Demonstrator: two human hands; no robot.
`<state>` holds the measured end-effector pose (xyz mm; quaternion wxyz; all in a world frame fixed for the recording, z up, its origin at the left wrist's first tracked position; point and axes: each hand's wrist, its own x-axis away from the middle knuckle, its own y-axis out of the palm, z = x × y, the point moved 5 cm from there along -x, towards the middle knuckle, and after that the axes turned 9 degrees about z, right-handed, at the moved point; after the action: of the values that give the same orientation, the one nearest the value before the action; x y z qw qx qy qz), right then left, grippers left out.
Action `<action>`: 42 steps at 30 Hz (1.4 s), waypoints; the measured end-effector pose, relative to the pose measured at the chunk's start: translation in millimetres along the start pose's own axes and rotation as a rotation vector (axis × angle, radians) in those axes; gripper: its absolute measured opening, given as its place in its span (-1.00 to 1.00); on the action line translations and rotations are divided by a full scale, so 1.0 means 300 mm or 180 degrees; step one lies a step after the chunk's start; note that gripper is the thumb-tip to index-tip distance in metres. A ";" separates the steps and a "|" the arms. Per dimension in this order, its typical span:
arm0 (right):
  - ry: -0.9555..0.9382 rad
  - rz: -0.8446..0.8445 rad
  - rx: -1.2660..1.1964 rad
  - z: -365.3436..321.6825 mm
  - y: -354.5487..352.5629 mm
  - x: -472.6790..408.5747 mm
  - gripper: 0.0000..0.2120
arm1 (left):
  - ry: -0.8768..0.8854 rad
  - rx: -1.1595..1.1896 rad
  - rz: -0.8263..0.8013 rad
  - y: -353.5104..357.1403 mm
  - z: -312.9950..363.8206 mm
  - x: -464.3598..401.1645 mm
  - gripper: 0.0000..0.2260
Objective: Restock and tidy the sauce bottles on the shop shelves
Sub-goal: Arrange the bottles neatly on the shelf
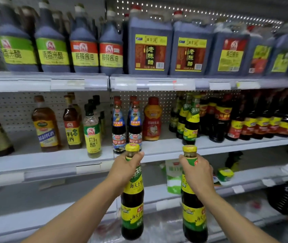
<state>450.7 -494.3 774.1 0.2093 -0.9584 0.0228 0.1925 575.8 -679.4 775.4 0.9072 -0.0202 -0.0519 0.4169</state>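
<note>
My left hand [124, 170] grips the neck of a dark sauce bottle [132, 206] with a yellow cap and a yellow-green label. My right hand [198, 174] grips the neck of a second, matching bottle [193, 218]. Both bottles hang upright in front of the middle shelf's edge [159, 151]. On that shelf, up and to the right, stand matching green-labelled bottles [191, 120]. A bare stretch of shelf lies between them and a red squeeze bottle [152, 118].
The top shelf holds large dark jugs [149, 44] of vinegar and soy sauce. On the middle shelf stand two blue-labelled bottles [126, 123], a white vinegar bottle [92, 134], cooking wines [45, 123] and a row of red-labelled dark bottles [262, 118]. A lower shelf carries a green-white pouch [174, 176].
</note>
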 end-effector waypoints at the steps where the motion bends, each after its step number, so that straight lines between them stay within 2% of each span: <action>1: 0.0002 0.0001 0.0010 0.008 -0.018 -0.031 -0.72 | 0.0019 0.0017 -0.0005 0.039 0.011 -0.005 -0.86; 10: -0.0033 0.0045 -0.0164 0.038 -0.047 -0.267 -0.74 | 0.0131 0.0374 -0.0002 0.242 0.098 -0.112 -0.90; 20: -0.0061 0.0461 -0.0562 -0.069 0.118 -0.517 -0.78 | 0.0552 0.0331 -0.0241 0.310 0.259 -0.352 -0.88; 23: -0.0003 0.0580 -0.0590 -0.082 0.171 -0.574 -0.77 | 0.0616 0.0348 -0.0286 0.335 0.297 -0.443 -0.82; 28: 0.0179 0.0777 -0.0674 -0.086 0.249 -0.654 -0.80 | 0.0675 0.0353 -0.0270 0.387 0.335 -0.575 -0.87; 34: 0.0074 0.0766 -0.0749 -0.069 0.361 -0.754 -0.80 | 0.0573 0.0301 0.0020 0.417 0.314 -0.703 -0.77; 39: 0.0088 0.0631 -0.0696 -0.033 0.450 -0.845 -0.68 | 0.0553 0.0292 0.0448 0.440 0.283 -0.767 -0.86; 42: -0.0146 0.0657 -0.0792 -0.020 0.492 -0.880 -0.66 | 0.0589 0.0282 0.0634 0.452 0.264 -0.796 -0.73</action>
<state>190.3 -641.0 821.2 0.0685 -0.9649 0.0923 0.2362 310.1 -772.9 824.9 0.8623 -0.0236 0.0527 0.5031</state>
